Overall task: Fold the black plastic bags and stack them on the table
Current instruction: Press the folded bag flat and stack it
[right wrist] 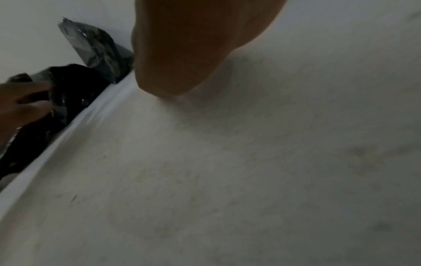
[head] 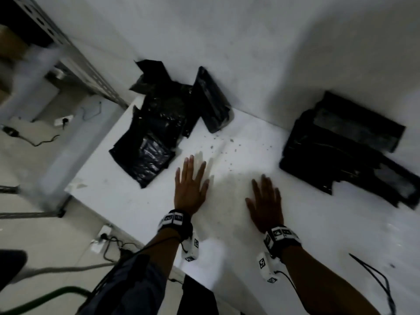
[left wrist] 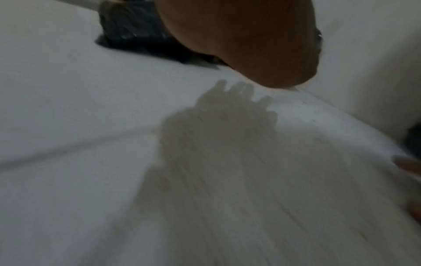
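Note:
A loose heap of black plastic bags (head: pixel 156 130) lies at the far left of the white table (head: pixel 227 223), and one bag (head: pixel 212 101) leans against the wall. A flatter stack of black bags (head: pixel 350 146) sits at the far right. My left hand (head: pixel 191 185) and my right hand (head: pixel 266 201) hover flat over the bare middle of the table, fingers straight and spread, holding nothing. The left wrist view shows my palm (left wrist: pixel 246 39) above the table with the left heap (left wrist: pixel 136 34) beyond it. In the right wrist view the heap (right wrist: pixel 68 100) appears behind my left hand.
Small crumbs (head: pixel 227 146) are scattered on the table between the heaps. A white wall (head: pixel 250 53) runs along the table's far side. A metal shelf frame (head: pixel 75 60) stands at the left. Power strips and cables (head: pixel 106 239) lie on the floor; a black cable (head: pixel 375 278) crosses the table's right front.

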